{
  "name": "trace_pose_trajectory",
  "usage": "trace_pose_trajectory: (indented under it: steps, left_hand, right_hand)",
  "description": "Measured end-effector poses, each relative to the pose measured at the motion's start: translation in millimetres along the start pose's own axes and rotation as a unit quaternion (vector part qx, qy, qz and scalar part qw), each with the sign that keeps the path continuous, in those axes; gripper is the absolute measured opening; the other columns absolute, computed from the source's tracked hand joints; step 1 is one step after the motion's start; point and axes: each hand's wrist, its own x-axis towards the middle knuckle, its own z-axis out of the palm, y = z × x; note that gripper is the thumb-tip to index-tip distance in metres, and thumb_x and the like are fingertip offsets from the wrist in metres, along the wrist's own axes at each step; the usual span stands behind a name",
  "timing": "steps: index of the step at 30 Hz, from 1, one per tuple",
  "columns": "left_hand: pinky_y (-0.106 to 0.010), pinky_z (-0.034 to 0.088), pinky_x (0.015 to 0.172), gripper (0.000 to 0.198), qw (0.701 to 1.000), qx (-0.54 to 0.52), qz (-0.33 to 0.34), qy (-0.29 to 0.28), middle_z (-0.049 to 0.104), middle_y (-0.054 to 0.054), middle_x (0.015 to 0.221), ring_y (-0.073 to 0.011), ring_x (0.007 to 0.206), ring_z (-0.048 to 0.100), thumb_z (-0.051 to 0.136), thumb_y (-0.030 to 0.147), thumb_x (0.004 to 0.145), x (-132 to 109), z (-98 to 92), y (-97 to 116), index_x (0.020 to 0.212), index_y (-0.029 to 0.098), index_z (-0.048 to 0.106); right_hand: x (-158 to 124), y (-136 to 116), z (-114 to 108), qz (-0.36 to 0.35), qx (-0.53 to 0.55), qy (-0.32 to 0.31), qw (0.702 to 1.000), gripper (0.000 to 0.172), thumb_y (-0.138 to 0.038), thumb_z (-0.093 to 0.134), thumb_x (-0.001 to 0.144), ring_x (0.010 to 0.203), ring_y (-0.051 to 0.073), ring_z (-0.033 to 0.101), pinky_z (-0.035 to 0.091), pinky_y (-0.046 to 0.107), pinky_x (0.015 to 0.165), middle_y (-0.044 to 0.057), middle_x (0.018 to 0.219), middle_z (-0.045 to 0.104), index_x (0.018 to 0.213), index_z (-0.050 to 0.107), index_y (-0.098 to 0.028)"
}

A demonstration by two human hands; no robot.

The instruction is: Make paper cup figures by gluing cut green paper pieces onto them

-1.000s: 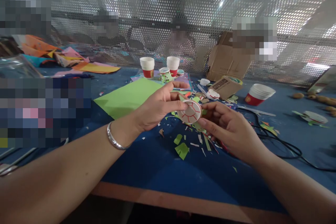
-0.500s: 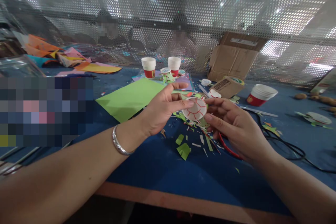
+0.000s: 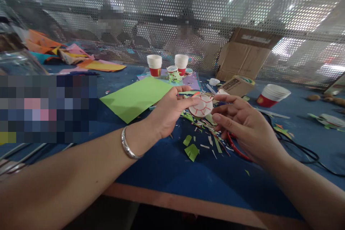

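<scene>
The left hand (image 3: 168,113) pinches a red-lined white disc (image 3: 202,109) between thumb and fingers above the paper scraps (image 3: 206,129), the thumb covering part of its face; the right hand (image 3: 242,118), thumb and index finger parted at the disc's right edge, hides part of a red loop (image 3: 239,151), and its contact with the disc cannot be determined. A transparent container (image 3: 23,64) is cut off at left, contents indistinct. The left (image 3: 154,66), middle (image 3: 181,64) and right cup stacks (image 3: 271,95) consist of nested paper cups, interiors not visible.
</scene>
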Motion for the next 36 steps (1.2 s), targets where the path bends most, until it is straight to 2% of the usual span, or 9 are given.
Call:
trace_pose_trajectory:
  steps: [5,11,15,18,22,26,36]
  left_hand:
    - [-0.034,0.052,0.081,0.060,1.000,0.015,0.002,0.009,0.071,-0.003,0.092,-0.0198,0.086,0.069,0.085,0.017,0.073,-3.3,1.8,-3.1,0.124,0.019,0.052]
    - [-0.031,0.052,0.078,0.060,0.998,0.050,0.037,0.007,0.071,-0.001,0.089,-0.0189,0.084,0.069,0.086,0.020,0.074,-7.6,2.8,-4.3,0.125,0.021,0.053]
    - [-0.032,0.051,0.074,0.061,0.998,0.058,0.008,-0.011,0.073,-0.004,0.095,-0.0195,0.081,0.069,0.089,0.026,0.072,-6.1,-0.4,-3.7,0.123,0.020,0.054]
    - [-0.032,0.051,0.076,0.061,0.998,0.055,-0.022,-0.032,0.075,-0.007,0.095,-0.0188,0.080,0.070,0.088,0.023,0.073,-4.5,-2.3,0.0,0.123,0.017,0.055]
    - [-0.028,0.052,0.073,0.061,0.996,0.049,-0.052,-0.056,0.076,-0.008,0.095,-0.0163,0.078,0.071,0.084,0.011,0.074,-5.6,-2.3,6.9,0.126,0.016,0.054]
    - [-0.028,0.053,0.066,0.057,0.994,0.063,-0.063,-0.060,0.075,-0.007,0.096,-0.0159,0.074,0.070,0.081,0.010,0.079,-7.4,-1.8,8.9,0.128,0.017,0.053]
    - [-0.028,0.056,0.067,0.051,0.995,0.048,-0.066,-0.060,0.074,-0.005,0.094,-0.0170,0.077,0.072,0.080,0.007,0.080,-7.4,-1.5,5.5,0.123,0.017,0.054]
  right_hand:
    - [0.8,0.6,1.0,-0.002,-0.005,-0.003,1.000,0.057,-0.045,0.083,0.081,0.062,0.013,0.064,0.051,0.022,0.047,0.002,0.088,0.072,0.126,0.058,-0.021]
    - [3.2,3.7,1.0,0.006,0.008,-0.009,1.000,0.057,-0.042,0.086,0.079,0.059,0.011,0.062,0.049,0.021,0.046,0.000,0.086,0.071,0.124,0.058,-0.021]
    - [4.9,3.2,0.3,0.019,0.022,0.003,1.000,0.054,-0.044,0.085,0.080,0.055,0.009,0.057,0.044,0.021,0.043,-0.002,0.083,0.069,0.121,0.060,-0.021]
    - [5.6,2.5,-1.6,0.024,0.034,0.012,0.999,0.052,-0.044,0.086,0.079,0.055,0.009,0.056,0.043,0.020,0.042,-0.002,0.082,0.068,0.119,0.061,-0.022]
    - [5.6,1.9,-3.7,0.023,0.048,0.023,0.998,0.049,-0.042,0.085,0.079,0.058,0.009,0.056,0.043,0.019,0.044,-0.002,0.085,0.069,0.118,0.062,-0.023]
    - [5.5,1.9,-4.9,0.016,0.037,0.026,0.999,0.046,-0.041,0.083,0.081,0.067,0.013,0.061,0.046,0.021,0.048,0.001,0.087,0.070,0.118,0.063,-0.022]
    - [7.8,6.1,-5.6,0.002,0.014,0.020,1.000,0.043,-0.040,0.081,0.084,0.081,0.017,0.068,0.051,0.024,0.058,0.003,0.094,0.073,0.118,0.063,-0.023]
